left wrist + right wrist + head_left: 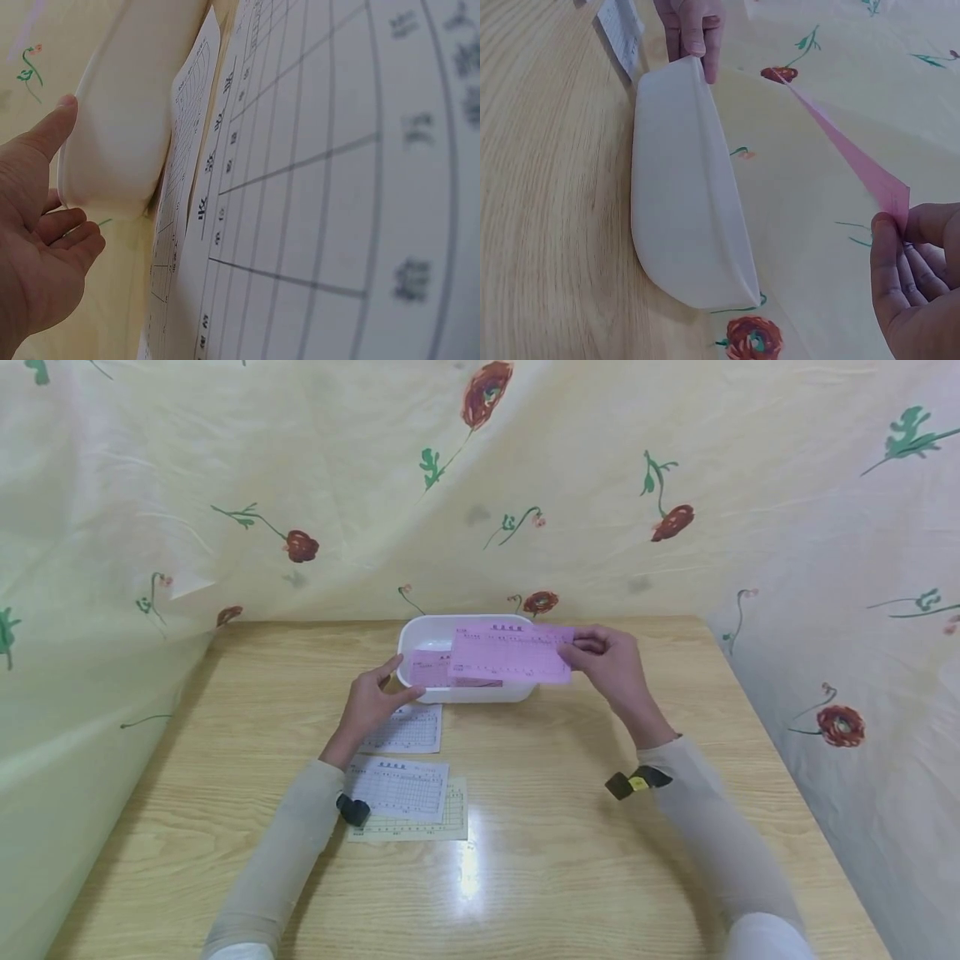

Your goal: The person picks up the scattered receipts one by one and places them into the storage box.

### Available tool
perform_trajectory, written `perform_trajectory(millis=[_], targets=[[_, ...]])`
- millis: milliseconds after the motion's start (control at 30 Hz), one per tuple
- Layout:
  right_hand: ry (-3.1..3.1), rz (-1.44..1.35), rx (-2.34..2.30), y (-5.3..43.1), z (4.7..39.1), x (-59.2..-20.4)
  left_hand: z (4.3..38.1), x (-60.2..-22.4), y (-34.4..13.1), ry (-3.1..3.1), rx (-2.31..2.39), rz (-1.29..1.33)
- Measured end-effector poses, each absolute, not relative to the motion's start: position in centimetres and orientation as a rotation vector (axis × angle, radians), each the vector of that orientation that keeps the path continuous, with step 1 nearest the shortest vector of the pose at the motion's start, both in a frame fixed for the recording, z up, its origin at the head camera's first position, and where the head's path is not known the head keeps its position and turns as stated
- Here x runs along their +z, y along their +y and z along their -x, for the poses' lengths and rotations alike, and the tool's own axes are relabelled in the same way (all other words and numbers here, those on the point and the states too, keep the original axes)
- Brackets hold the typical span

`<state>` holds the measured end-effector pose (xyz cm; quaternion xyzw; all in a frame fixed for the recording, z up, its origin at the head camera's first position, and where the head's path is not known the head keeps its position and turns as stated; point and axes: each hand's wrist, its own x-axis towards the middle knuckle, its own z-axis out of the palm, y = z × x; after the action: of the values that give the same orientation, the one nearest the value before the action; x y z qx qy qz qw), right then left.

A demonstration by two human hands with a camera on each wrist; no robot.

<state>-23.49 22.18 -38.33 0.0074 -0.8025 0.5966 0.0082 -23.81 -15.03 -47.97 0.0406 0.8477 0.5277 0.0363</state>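
Observation:
My right hand [611,664] pinches a pink printed slip [510,653] by its right end, thumb in front. The slip is raised above a white plastic tub [480,695]; the right wrist view shows it nearly edge-on, apart from the rim. Another pink slip [430,668] is inside the tub, partly hidden behind the raised one. At the tub's left end, my left hand [371,700] holds the rim between thumb and fingers. Below that hand, a white printed slip [416,727] lies on the table close to the tub.
Nearer on the wooden table [555,860], a second white slip [405,787] overlaps a pale green slip [456,810], both partly under my left forearm. A flowered cloth [360,460] hangs behind the tub and along both sides of the table.

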Motion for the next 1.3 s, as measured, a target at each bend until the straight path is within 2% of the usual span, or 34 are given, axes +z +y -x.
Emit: perform_trajectory(millis=[533,1300], targets=[[-2.519,0.024,1.954,18.7,28.3,-40.7,23.6,-48.0,-15.2,2.599,1.609,-0.098],[-2.739,-0.048,1.712,15.0,31.4,-43.1,23.6,-47.9,-15.0,2.582,1.643,-0.105]])
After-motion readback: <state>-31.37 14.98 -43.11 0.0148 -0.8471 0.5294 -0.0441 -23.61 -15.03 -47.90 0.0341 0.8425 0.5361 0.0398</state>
